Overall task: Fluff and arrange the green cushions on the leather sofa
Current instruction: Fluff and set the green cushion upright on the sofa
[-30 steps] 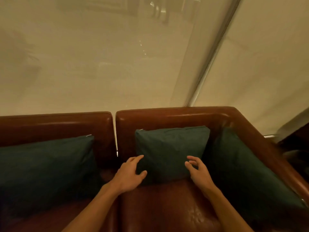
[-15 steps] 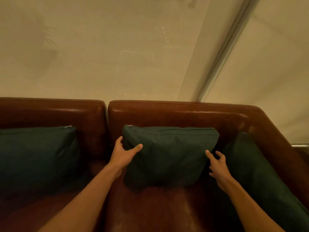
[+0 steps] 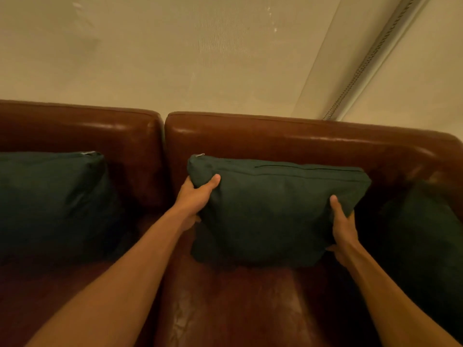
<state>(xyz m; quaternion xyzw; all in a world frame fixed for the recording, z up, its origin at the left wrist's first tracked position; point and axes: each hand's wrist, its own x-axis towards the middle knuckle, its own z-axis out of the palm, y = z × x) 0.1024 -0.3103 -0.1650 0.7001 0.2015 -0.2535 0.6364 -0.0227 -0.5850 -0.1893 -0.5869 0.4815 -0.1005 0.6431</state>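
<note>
A dark green cushion leans against the backrest of the brown leather sofa, zipper edge up. My left hand grips its upper left corner, thumb on the front face and fingers hidden behind. My right hand grips its right edge, thumb on the front, fingers tucked behind. A second green cushion stands against the left backrest section. A third green cushion leans in the right corner, mostly in shadow.
A pale sheer curtain hangs close behind the sofa. A beaded cord runs diagonally at the upper right. The glossy seat lies bare in front of the middle cushion.
Both hands reached out from the seat front to the middle cushion's sides and closed on it. The view has moved closer to the sofa.
</note>
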